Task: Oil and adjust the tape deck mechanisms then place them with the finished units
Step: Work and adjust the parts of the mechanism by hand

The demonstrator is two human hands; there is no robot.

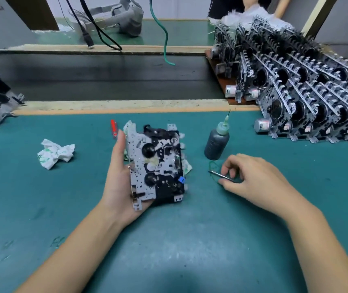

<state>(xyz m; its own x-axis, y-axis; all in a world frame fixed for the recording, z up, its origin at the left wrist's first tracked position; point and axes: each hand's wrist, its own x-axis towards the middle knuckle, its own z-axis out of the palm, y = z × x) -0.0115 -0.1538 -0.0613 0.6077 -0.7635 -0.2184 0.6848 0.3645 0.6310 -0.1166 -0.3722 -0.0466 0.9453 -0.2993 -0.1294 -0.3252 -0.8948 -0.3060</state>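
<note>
Tape deck mechanism (156,163) cradled in the left hand (120,187) above the green mat (169,250)

Its fingers curl round the unit's left edge; the right hand (251,176), just right, pinches a thin metal tool (221,176) against the mat. A dark oil bottle (217,142) stands beyond it, stacked finished units (308,98) far right, crumpled paper (56,153) left

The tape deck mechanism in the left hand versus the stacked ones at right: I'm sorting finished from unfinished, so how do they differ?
The grey-and-black tape deck mechanism lies face-up, alone, held in the left hand; the stacked metal mechanisms stand on edge in packed rows, untouched. Both show black wheels on perforated metal plates.
</note>
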